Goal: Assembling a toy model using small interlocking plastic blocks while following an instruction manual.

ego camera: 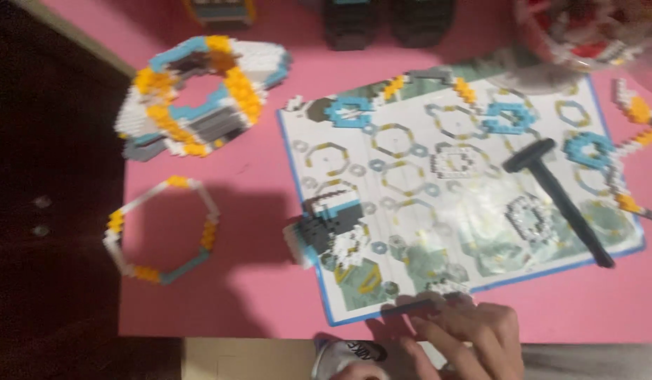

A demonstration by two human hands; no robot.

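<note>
Hand on the instruction sheet's near edge

One hand (pixel 473 334) presses a thin dark strip (pixel 410 307) against the sheet (pixel 452 204) on the pink table (pixel 248 281); grip loosely curled (strip looks light, stiff; pinch its ends).

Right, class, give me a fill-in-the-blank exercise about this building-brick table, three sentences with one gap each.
1. The table surface is coloured ____.
2. The black hammer-shaped tool lies on the printed ____ sheet.
3. The open brick ring lies to the ____ of that sheet, and a hand rests at the sheet's near edge.

Missing words: pink; instruction; left
</note>
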